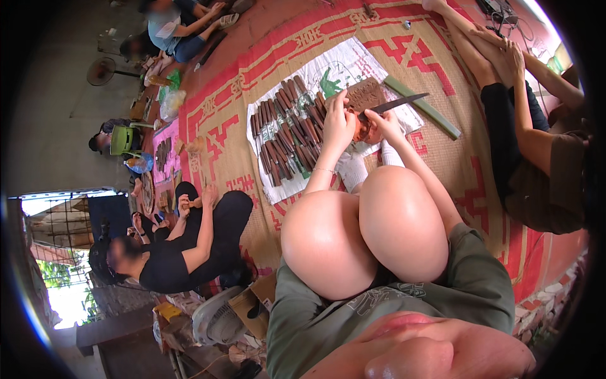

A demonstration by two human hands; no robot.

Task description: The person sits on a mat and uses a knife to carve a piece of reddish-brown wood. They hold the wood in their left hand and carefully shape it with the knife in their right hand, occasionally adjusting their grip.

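My right hand (384, 125) is closed around a knife whose dark blade (404, 102) points to the right. My left hand (341, 119) is beside it, fingers bent together; what they hold, if anything, is too small to tell. Between and below my hands is a reddish-brown object (362, 130), partly covered by my fingers. Just beyond them lies a brown slab with a carved-looking surface (367, 95). To the left, several dark brown wooden sticks (287, 129) lie in rows on a white printed sheet (276, 193). My bare knees are drawn up below my hands.
A green flat strip (424, 108) lies right of the sheet, on a red-and-tan woven mat (214, 95). One person sits at right with legs stretched out (467, 50); another in black (189, 252) works at left. A fan (218, 319) and cardboard box (252, 309) stand lower left.
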